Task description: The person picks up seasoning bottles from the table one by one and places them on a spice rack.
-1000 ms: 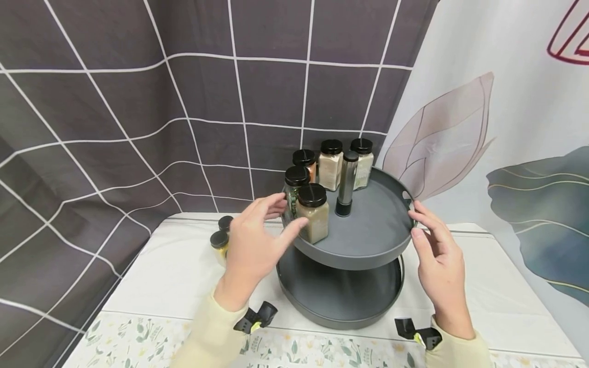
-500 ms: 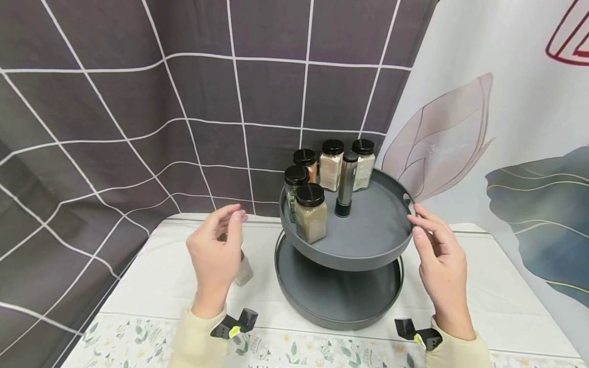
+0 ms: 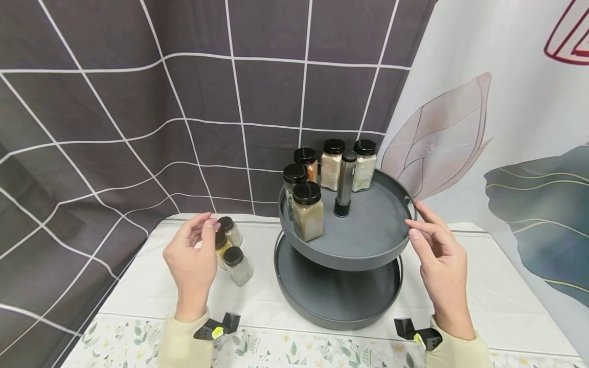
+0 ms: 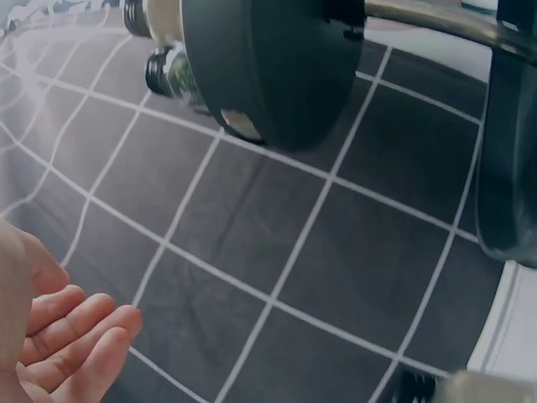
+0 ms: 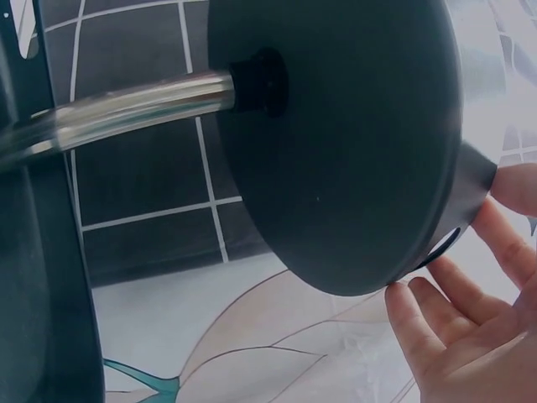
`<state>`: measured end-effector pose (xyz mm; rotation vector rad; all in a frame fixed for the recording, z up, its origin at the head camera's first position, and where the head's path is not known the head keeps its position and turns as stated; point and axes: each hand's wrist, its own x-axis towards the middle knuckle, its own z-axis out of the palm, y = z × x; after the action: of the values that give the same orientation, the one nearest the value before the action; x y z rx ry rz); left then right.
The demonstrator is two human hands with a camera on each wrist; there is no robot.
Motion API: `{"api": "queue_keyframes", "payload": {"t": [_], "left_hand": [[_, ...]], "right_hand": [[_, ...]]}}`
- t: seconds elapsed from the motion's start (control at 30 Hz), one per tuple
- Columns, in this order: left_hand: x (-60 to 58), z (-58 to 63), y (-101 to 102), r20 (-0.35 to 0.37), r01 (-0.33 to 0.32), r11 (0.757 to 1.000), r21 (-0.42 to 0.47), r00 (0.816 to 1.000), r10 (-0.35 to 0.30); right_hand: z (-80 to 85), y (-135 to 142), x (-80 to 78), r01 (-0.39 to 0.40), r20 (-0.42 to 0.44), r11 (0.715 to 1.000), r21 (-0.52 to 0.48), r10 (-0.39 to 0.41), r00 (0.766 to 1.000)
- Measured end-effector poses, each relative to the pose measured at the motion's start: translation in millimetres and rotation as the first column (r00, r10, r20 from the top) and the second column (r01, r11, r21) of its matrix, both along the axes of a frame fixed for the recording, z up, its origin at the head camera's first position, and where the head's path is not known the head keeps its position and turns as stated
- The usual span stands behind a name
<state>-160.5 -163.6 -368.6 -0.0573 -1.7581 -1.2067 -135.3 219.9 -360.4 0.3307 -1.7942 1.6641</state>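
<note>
A dark grey two-tier round tray [image 3: 377,225] stands on the table. Several spice jars with black lids are on its upper tier, among them a tan-filled jar [image 3: 309,217] at the front left. My right hand [image 3: 439,260] holds the upper tier's right rim beside its handle slot, thumb and fingertips touching the edge. At the left, my left hand [image 3: 192,260] hovers with loosely bent fingers and nothing in its grasp. Closest to it are a yellow jar [image 3: 223,253], partly hidden behind it, a pale jar [image 3: 239,268] and another jar [image 3: 231,232], all on the table.
The lower tier [image 3: 340,296] lies under the upper one, joined by a metal post [image 5: 151,105]. White cloth [image 3: 257,301] with a floral front border covers the table [image 3: 488,286]. A dark grid-patterned curtain [image 3: 267,92] hangs behind.
My left hand has drawn away from the front-left jars on the tray, moving left and uncovering jars on the table. My right hand stays at the rim.
</note>
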Motion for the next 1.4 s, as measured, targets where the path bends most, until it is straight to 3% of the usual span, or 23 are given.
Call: {"api": "queue_keyframes", "payload": {"t": [0.3, 0.53, 0.8, 0.87, 0.93, 1.1, 1.2, 1.4], "left_hand": [[0.6, -16.0, -15.2, 0.105, -0.073, 0.997, -0.021, 0.992, 0.074], [1.7, -30.7, -22.4, 0.209, -0.131, 0.990, -0.054, 0.968, 0.139], [4.9, -36.6, -27.2, 0.327, -0.080, 0.991, -0.105, 0.938, 0.111], [7.0, -36.7, -29.0, 0.378, -0.054, 0.990, -0.128, 0.920, 0.099], [9.1, -36.0, -30.4, 0.444, -0.025, 0.988, -0.154, 0.891, 0.091], [12.9, -33.3, -30.6, 0.603, 0.080, 0.982, -0.174, 0.796, 0.042], [13.7, -32.6, -29.5, 0.658, 0.132, 0.974, -0.186, 0.752, 0.024], [12.5, -32.5, -28.0, 0.697, 0.190, 0.960, -0.207, 0.717, 0.008]], "right_hand": [[-1.5, -0.5, -0.1, -0.008, 0.027, 1.000, 0.019, 0.008, 1.000], [-0.7, -1.3, -0.5, -0.015, 0.065, 1.000, -0.013, 0.015, 0.998], [-1.9, -2.3, -1.5, -0.063, 0.059, 0.997, -0.043, 0.065, 0.996], [-2.5, -2.8, -1.6, -0.076, 0.059, 0.996, -0.050, 0.079, 0.995], [-2.9, -3.3, -1.8, -0.082, 0.064, 0.995, -0.053, 0.085, 0.994], [-3.6, -3.7, -2.0, -0.097, 0.073, 0.993, -0.062, 0.101, 0.992], [-3.9, -3.8, -2.3, -0.113, 0.065, 0.992, -0.063, 0.117, 0.991], [-5.3, -4.2, -1.8, -0.139, 0.040, 0.988, -0.066, 0.142, 0.989]]}}
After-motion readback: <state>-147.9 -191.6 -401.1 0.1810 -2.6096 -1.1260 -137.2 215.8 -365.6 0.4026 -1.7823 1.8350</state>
